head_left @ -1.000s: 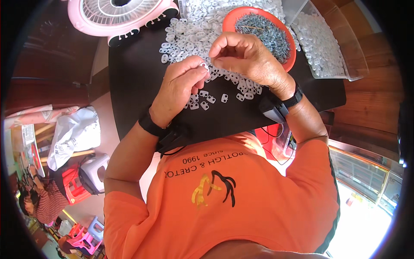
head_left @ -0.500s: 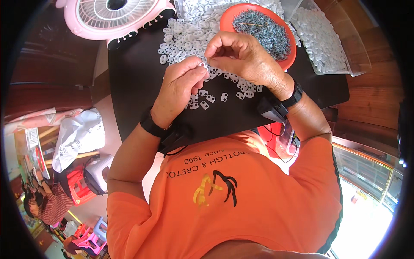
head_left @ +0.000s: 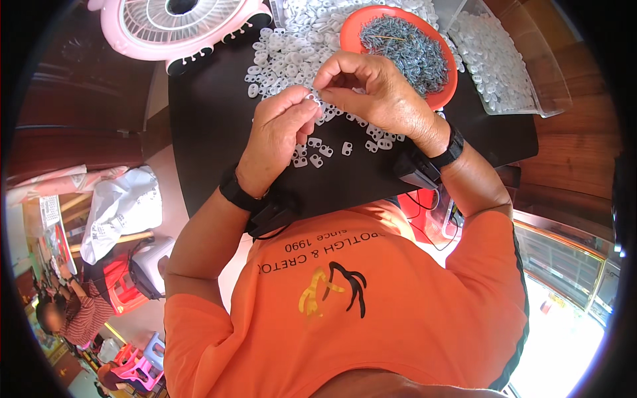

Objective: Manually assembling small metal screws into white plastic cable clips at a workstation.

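Note:
My left hand (head_left: 279,132) is closed, pinching a small white plastic piece with holes (head_left: 312,98) between thumb and index finger. Close beside it, my right hand (head_left: 381,93) has its thumb and index finger brought together at that piece. Whatever lies between the right fingertips is too small to make out. Under and beyond both hands spreads a heap of similar white pieces (head_left: 285,63). Several loose ones (head_left: 325,150) lie nearer me on the dark table (head_left: 219,132). An orange-red plate (head_left: 350,41) behind my right hand carries a mound of small metal parts (head_left: 406,56).
A clear plastic bin (head_left: 556,101) of white pieces lies at the far right. At the far left stands a pink fan (head_left: 126,46). Black bands circle both wrists. Left of the table are a white bag (head_left: 126,209), stools and another person (head_left: 83,312).
Both hands stay in nearly the same spot, fingertips meeting at the white piece. That piece shows a little less between them now.

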Available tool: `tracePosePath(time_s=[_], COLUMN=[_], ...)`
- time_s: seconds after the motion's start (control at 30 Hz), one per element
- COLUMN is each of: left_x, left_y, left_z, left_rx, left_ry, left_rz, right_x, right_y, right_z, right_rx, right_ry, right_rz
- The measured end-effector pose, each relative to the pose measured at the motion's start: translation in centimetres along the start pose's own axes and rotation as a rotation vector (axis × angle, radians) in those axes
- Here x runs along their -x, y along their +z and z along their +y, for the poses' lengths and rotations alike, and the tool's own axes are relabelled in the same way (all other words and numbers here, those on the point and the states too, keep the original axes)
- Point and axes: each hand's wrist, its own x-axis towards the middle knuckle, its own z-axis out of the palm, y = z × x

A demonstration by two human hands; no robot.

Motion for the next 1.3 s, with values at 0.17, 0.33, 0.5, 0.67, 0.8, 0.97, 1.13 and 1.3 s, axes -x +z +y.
tracePosePath(time_s=[0.17,0.33,0.5,0.67,0.8,0.97,1.13,1.3], left_x=[0.0,-0.1,-0.2,-0.2,-0.1,-0.2,-0.3,-0.4], left_y=[-0.1,0.0,-0.1,-0.3,-0.2,-0.4,-0.5,-0.6], left_z=[0.1,0.1,0.0,0.0,0.2,0.0,0.0,-0.1], left_rx=[-0.022,0.009,0.026,-0.023,-0.020,0.037,0.074,0.054], left_ry=[-0.019,-0.036,-0.041,-0.031,-0.050,-0.046,-0.058,-0.046], left_rz=[-0.002,0.011,0.011,-0.010,0.004,0.011,0.011,0.002], right_x=[0.0,-0.1,-0.2,-0.1,-0.1,-0.3,-0.3,-0.3], right_y=[-0.1,-0.1,-0.1,-0.1,-0.1,-0.2,-0.2,-0.3], right_z=[0.4,0.5,0.9,0.9,1.0,1.0,1.5,1.4], right_rx=[0.061,-0.013,-0.050,-0.065,-0.133,-0.287,-0.244,-0.182], right_ry=[-0.018,0.051,0.053,0.066,0.115,0.135,0.146,0.117], right_rz=[0.000,-0.014,-0.028,-0.050,-0.044,-0.068,-0.082,-0.092])
